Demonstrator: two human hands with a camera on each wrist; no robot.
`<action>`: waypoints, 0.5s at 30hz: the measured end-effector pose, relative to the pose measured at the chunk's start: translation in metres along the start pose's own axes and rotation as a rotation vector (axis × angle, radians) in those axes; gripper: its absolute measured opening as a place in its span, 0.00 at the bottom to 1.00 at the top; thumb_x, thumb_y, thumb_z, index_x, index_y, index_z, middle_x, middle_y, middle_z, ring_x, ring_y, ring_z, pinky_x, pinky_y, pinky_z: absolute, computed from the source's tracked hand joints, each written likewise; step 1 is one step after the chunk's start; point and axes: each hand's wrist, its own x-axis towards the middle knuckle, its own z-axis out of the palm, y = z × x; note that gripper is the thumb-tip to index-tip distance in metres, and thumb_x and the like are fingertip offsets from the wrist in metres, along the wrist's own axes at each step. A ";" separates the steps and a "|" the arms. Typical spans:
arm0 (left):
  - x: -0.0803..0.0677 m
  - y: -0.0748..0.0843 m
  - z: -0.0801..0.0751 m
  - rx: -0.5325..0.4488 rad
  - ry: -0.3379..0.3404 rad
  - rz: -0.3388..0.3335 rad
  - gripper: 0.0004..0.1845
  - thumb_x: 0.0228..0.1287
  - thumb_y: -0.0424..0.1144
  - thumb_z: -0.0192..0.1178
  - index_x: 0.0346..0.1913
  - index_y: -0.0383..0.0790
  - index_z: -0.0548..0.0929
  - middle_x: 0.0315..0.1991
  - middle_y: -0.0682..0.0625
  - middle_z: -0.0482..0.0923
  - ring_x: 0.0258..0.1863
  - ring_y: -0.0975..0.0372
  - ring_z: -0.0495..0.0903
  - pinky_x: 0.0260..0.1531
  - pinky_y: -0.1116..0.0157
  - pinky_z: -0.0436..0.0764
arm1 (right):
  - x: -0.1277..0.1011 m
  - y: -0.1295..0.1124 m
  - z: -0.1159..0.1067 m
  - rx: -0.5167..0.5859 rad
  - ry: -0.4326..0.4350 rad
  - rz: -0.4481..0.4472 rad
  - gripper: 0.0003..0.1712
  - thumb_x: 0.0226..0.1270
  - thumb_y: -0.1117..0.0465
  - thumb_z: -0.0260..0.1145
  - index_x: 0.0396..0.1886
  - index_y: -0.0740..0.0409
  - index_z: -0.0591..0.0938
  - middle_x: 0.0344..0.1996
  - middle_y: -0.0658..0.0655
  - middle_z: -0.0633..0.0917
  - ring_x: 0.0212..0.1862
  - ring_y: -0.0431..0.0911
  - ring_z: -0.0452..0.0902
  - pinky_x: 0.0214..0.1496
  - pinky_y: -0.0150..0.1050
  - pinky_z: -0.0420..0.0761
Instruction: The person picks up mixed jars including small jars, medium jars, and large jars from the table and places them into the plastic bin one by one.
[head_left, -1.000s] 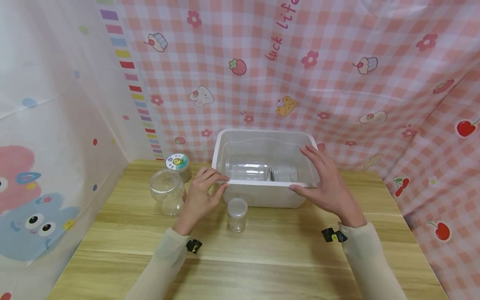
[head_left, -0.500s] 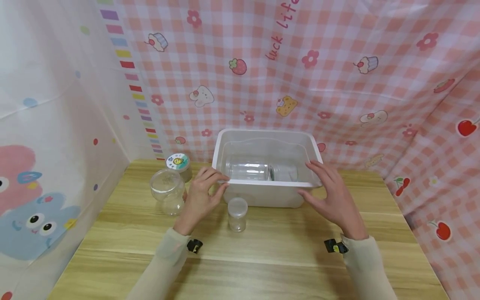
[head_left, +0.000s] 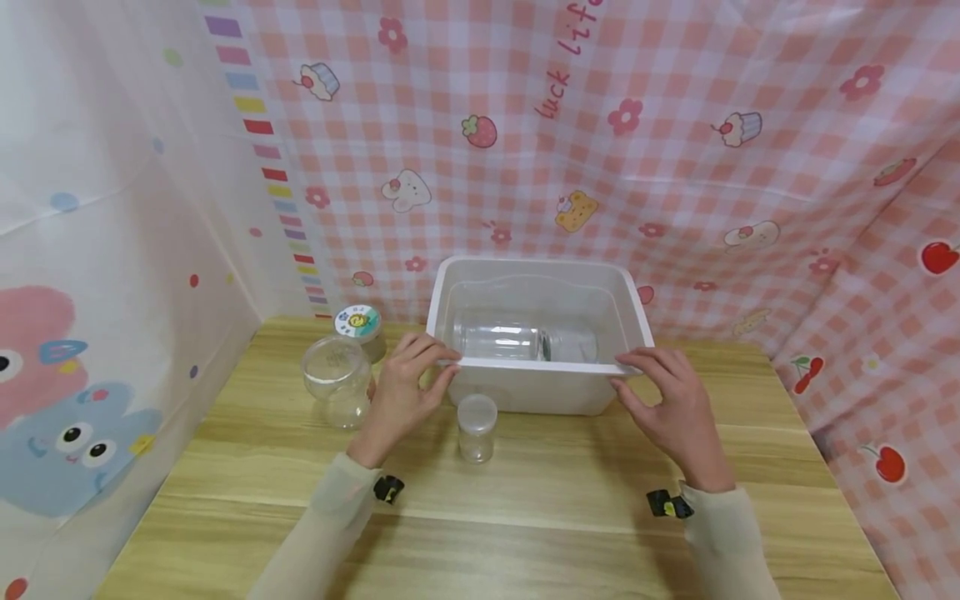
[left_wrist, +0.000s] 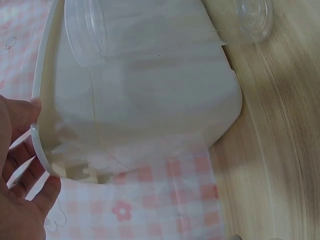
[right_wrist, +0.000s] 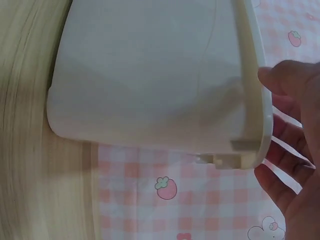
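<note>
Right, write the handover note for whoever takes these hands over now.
Left hand: fingers curled on the near left corner of the white bin.
Right hand: fingers on the bin's near right corner.
The bin stands on the wooden table by the back wall, not lifted.
Done: one clear jar lies on its side inside the bin.
Left: small lidded jar in front of the bin; open clear jar and jar with printed lid to its left, all outside.
</note>
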 end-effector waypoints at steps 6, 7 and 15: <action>0.000 0.001 0.000 -0.007 0.001 0.003 0.04 0.64 0.34 0.71 0.40 0.41 0.89 0.39 0.51 0.86 0.46 0.58 0.78 0.48 0.61 0.81 | -0.002 0.000 0.002 -0.011 0.040 -0.009 0.16 0.52 0.69 0.80 0.43 0.56 0.90 0.42 0.55 0.87 0.47 0.51 0.78 0.51 0.35 0.74; 0.000 0.001 0.000 -0.007 0.003 0.005 0.04 0.63 0.34 0.72 0.40 0.41 0.89 0.39 0.51 0.85 0.46 0.58 0.78 0.47 0.61 0.81 | -0.002 0.000 0.002 -0.017 0.042 -0.010 0.16 0.52 0.69 0.80 0.42 0.55 0.90 0.41 0.55 0.87 0.47 0.51 0.78 0.51 0.36 0.74; 0.000 0.002 0.000 -0.016 0.006 0.004 0.05 0.63 0.34 0.72 0.40 0.41 0.89 0.39 0.51 0.85 0.45 0.58 0.78 0.46 0.61 0.81 | -0.001 0.000 0.002 -0.049 0.029 -0.003 0.14 0.54 0.68 0.80 0.42 0.55 0.90 0.41 0.55 0.87 0.46 0.50 0.79 0.48 0.41 0.76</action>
